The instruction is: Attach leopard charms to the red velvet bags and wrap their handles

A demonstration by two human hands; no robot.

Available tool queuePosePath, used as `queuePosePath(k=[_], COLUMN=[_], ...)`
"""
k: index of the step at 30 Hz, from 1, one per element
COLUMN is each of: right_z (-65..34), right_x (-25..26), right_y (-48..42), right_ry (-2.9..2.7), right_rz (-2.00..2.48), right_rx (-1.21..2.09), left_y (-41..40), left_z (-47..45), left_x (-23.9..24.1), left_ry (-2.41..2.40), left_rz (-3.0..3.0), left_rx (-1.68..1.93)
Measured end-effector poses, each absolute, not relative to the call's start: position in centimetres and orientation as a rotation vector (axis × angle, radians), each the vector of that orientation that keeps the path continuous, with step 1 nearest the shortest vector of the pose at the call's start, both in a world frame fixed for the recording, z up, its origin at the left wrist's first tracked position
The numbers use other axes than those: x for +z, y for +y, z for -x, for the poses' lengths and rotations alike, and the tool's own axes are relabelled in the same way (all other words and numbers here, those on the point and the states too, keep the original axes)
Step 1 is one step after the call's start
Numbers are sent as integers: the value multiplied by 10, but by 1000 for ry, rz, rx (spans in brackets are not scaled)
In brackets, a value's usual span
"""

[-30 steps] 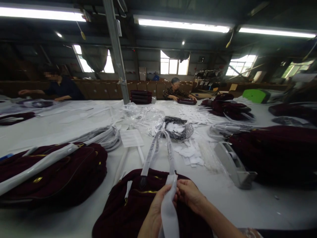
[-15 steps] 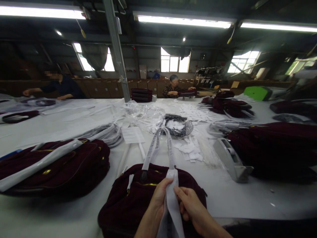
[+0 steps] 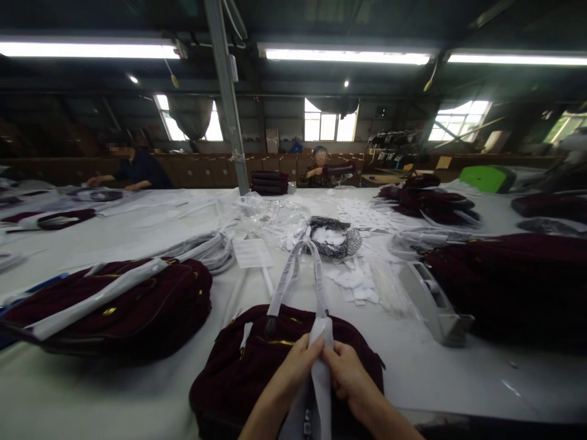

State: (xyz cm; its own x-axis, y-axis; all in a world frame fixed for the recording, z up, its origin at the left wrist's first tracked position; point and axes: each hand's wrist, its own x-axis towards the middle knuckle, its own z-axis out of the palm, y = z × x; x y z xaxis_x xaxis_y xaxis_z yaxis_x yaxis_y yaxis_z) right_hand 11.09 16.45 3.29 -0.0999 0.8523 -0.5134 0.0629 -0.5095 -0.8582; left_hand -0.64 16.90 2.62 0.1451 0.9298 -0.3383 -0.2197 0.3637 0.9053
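A dark maroon bag (image 3: 238,373) lies on the white table (image 3: 440,379) right in front of me. Its two handles (image 3: 293,275), wrapped in white film, stretch away from me across the table. My left hand (image 3: 298,363) and my right hand (image 3: 346,370) both pinch a white wrapping strip (image 3: 320,366) over the near side of the bag. The strip hangs down between my wrists. Fingers of both hands are closed on it.
Another maroon bag with a wrapped strap (image 3: 114,305) lies to the left, and a pile of maroon bags (image 3: 518,281) to the right. A grey tape dispenser (image 3: 433,302) stands right of my bag. White paper scraps (image 3: 355,278) and plastic film lie beyond. Two people work at the far side.
My hands have come closer together on the white strip, with the right hand moving in toward the left. The view has shifted slightly.
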Motion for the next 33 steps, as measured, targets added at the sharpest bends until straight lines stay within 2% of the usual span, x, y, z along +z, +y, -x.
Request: queuePosePath(k=[4, 10, 18, 28, 33], right_z=[-111, -114, -103, -105, -104], right_x=[33, 30, 22, 19, 20], right_y=[161, 154, 153, 151, 150], right_ry=[-1066, -1013, -955, -1045, -1132], right_rz=[1613, 1540, 1369, 1575, 1605], right_rx=[1633, 1835, 1646, 1570, 1526], left_y=[161, 159, 148, 127, 131], left_z=[21, 17, 25, 24, 24], left_x=[17, 15, 11, 30, 25], left_ry=[1216, 1281, 1218, 1611, 1407], left_rz=[-1058, -1037, -816, -1447, -976], left_rx=[970, 986, 859, 870, 932])
